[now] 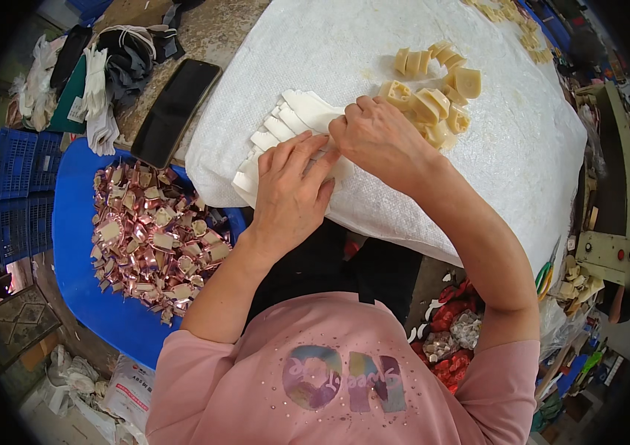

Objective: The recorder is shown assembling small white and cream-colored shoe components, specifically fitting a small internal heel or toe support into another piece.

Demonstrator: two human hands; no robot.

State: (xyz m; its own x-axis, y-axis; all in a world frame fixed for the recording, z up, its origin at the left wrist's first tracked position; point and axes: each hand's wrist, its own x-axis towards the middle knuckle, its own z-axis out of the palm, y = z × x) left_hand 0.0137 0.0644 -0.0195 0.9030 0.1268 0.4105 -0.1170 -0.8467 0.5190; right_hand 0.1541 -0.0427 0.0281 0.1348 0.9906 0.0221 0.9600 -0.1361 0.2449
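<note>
"Touching what?"

"White strips point(280, 127) on white sacking point(515, 163), under and beyond the left hand point(289, 178), half-spread; beside its fingertips, right hand point(374, 133), curled tight. Cannot tell of any firm hold."

"Likely to handle how?"

"Probably light, fairly stiff, perhaps brittle; best taken by the edges."

"Containers?"

"Farther out, left of the fingers: blue tub point(70, 245), heaped with pinkish metallic pieces point(153, 241)."

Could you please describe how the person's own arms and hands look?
The left hand and right hand are bare, with no gloves, rings or watch showing. The forearms are uncovered too; short, loose pink sleeves end near the elbows.
</note>
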